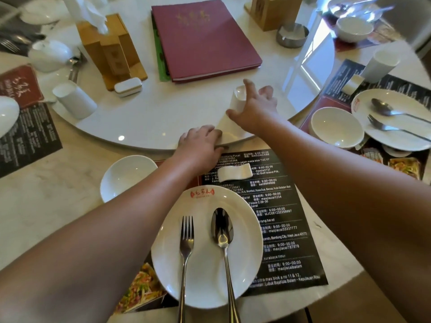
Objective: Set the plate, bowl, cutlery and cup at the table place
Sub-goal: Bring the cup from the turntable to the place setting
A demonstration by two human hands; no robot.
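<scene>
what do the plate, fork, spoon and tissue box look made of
Plate: white glazed ceramic, probably; glossy with bright highlights. Fork and spoon: polished metal, likely stainless steel; mirror-like reflections. Tissue box: light wood, matte, faint grain visible.

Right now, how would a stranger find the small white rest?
Start at the near plate holding a fork and spoon. Just beyond it, on the black placemat, lies the rest. Unlike the round bowl and cup, it is a flat, wavy block.
</scene>
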